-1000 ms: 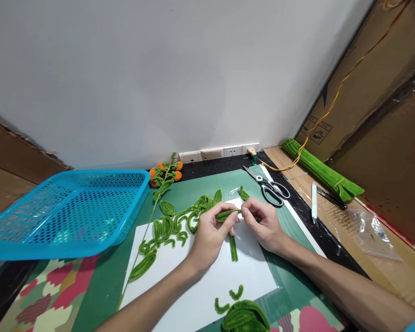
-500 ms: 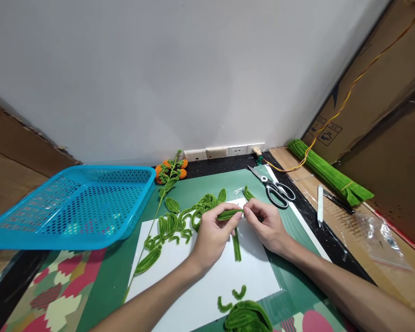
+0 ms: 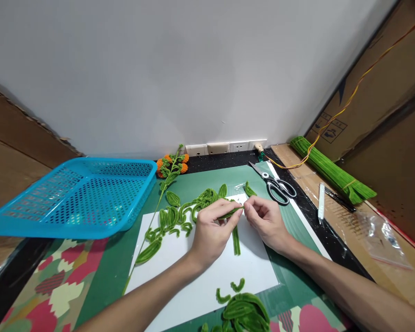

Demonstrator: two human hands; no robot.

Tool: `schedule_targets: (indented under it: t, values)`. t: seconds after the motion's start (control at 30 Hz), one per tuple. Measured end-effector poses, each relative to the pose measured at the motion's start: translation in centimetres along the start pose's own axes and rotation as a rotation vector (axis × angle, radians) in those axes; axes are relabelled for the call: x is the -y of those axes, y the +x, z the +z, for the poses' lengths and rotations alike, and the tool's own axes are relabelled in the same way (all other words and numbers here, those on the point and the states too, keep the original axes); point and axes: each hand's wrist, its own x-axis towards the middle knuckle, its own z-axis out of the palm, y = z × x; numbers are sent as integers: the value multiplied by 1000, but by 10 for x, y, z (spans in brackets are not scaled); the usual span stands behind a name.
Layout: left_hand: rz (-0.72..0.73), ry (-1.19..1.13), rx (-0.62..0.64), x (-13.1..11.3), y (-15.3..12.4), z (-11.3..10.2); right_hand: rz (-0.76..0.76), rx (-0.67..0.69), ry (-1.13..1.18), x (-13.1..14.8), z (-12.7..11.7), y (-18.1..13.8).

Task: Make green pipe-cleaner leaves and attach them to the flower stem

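Between the thumb and fingers of my left hand (image 3: pixel 212 230) lies a green pipe-cleaner leaf (image 3: pixel 231 213), pointing right. My right hand (image 3: pixel 265 220) pinches the leaf's tip, its thumb and forefinger pressed together. Both hands hover over a white sheet (image 3: pixel 200 281). Below the fingers, straight green pipe-cleaner lengths (image 3: pixel 236 242) lie on the sheet. Left of my left hand are several looped green pieces (image 3: pixel 169 219). A pile of finished-looking leaves (image 3: pixel 246 313) sits at the near edge, with two short curled pieces (image 3: pixel 237 285) beside it.
A blue perforated basket (image 3: pixel 90 198) stands at the left. An orange-and-green flower stem (image 3: pixel 171 173) lies beside it. Black-handled scissors (image 3: pixel 276 186) rest at the right, near a white pen-like tool (image 3: pixel 321 203) and a bundle of green pipe cleaners (image 3: pixel 332 170). A yellow cord (image 3: pixel 342 108) runs to the wall socket.
The view has tilted slightly, shifting everything a little upward in the picture. My left hand has rolled somewhat over the leaf, so less of it shows. Both hands keep their hold.
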Motion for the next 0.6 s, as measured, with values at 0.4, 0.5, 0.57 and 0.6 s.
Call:
schedule_targets:
  t: [0.4, 0.5, 0.57, 0.6]
  values:
    - [-178, -127, 16, 2, 0, 3, -126, -48, -211, 6, 0, -4]
    - [-254, -215, 38, 4, 3, 4, -152, -85, -285, 7, 1, -4]
    - [-282, -230, 50, 5, 4, 5, -153, -90, -296, 7, 1, -4]
    - [-288, -228, 60, 6, 5, 5, -153, -86, -296, 7, 1, -3]
